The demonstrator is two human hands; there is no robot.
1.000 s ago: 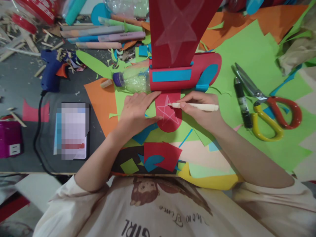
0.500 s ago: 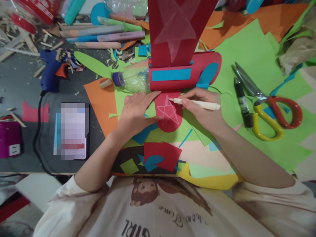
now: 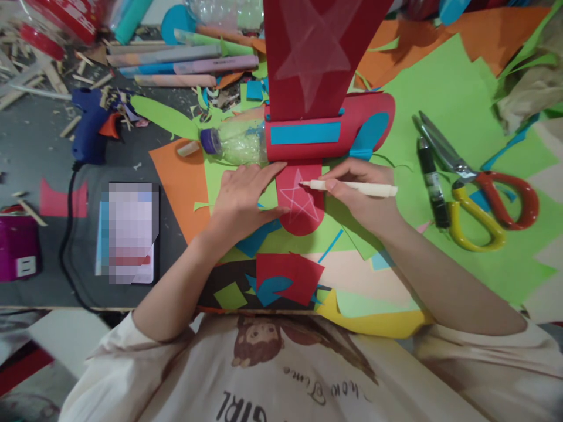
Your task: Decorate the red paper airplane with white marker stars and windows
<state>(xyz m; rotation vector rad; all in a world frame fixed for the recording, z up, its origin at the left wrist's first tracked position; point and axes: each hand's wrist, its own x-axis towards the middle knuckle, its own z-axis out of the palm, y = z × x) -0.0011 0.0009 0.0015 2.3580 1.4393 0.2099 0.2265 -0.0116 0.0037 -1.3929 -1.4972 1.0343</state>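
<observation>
The pen (image 3: 372,189) has edged bodyward, right hand (image 3: 367,207) pinching it; tracing the star (image 3: 301,200) likely needs the splayed left hand (image 3: 244,198) steady.

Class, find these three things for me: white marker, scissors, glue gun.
White marker (image 3: 372,189): head view, on its barrel.
Scissors (image 3: 465,172): head view, near the pivot.
Glue gun (image 3: 90,130): head view, on its blue handle.

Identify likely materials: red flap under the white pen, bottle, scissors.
Red flap: probably paper or thin card, matte; flat, even colour, no strong highlights.
Bottle: likely clear plastic, glossy; see-through wall with bright glints.
Scissors: blades look like polished steel, by grey sheen; red and yellow handles seem smooth plastic, by shiny highlights.
</observation>
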